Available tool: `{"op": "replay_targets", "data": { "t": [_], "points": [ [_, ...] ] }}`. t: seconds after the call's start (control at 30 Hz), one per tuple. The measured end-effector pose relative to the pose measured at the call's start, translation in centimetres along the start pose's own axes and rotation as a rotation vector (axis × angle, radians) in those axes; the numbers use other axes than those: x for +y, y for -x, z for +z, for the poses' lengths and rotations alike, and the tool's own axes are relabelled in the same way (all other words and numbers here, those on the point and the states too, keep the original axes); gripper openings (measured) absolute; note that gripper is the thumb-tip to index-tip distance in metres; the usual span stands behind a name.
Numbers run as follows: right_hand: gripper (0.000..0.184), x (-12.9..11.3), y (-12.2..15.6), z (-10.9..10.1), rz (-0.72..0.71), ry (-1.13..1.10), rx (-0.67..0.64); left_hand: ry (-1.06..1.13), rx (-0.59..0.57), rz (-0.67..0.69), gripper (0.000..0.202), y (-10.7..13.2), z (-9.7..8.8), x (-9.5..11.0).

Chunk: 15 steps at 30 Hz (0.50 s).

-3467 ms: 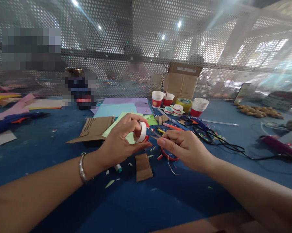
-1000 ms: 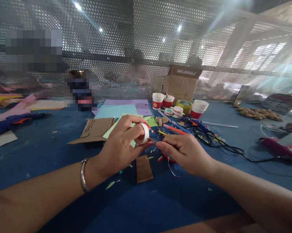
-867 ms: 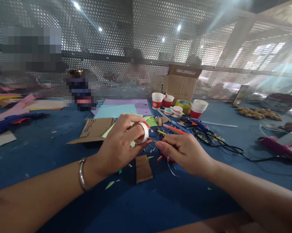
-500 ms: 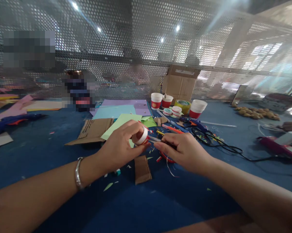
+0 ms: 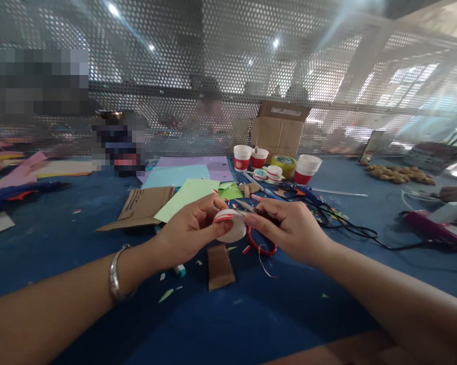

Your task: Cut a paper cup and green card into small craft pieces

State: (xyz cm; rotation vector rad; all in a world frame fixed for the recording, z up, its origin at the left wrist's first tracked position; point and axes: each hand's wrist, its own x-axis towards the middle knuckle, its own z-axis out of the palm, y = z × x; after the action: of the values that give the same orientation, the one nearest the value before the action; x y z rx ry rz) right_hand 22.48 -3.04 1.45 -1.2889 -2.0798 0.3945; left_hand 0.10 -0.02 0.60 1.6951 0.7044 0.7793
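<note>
Left hand [image 5: 192, 228] pinched a red-and-white cup piece [image 5: 234, 231], right hand [image 5: 294, 228] gripped what looked like scissors [image 5: 244, 205] beside it, cardboard scrap [image 5: 220, 268] lay on the blue desk [image 5: 285, 319]

A paper-cup base [image 5: 234, 231] is held up near the middle of the frame, gripped at its left edge. It is a shallow piece with a broad, round white face, tilted to show toward the viewer at the lower right. Its short rim, banded red and white, curves along the upper left; part of that rim is covered. Just to the right, what look like scissors [image 5: 246, 206] are held with slim grey metal blades toward the upper left, next to the cup piece. Their dark handle end is mostly hidden; contact cannot be told.
</note>
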Motion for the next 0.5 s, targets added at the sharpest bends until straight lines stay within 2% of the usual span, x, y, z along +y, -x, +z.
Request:
{"op": "replay_targets", "data": {
  "t": [0.17, 0.27, 0.4, 0.5],
  "points": [
    [0.042, -0.13, -0.05, 0.31, 0.025, -0.168, -0.020, -0.204, 0.017, 0.129, 0.011, 0.41, 0.07, -0.52],
    [0.037, -0.17, 0.04, 0.67, 0.018, -0.234, -0.046, -0.291, 0.005, 0.161, 0.011, 0.55, 0.04, -0.61],
    [0.035, -0.24, 0.13, 0.78, -0.010, -0.310, -0.091, -0.190, -0.046, 0.114, 0.013, 0.44, 0.13, -0.31],
    [0.035, -0.19, 0.06, 0.53, -0.003, -0.371, -0.129, -0.039, -0.105, 0.013, 0.016, 0.33, 0.20, -0.19]
  ]
}}
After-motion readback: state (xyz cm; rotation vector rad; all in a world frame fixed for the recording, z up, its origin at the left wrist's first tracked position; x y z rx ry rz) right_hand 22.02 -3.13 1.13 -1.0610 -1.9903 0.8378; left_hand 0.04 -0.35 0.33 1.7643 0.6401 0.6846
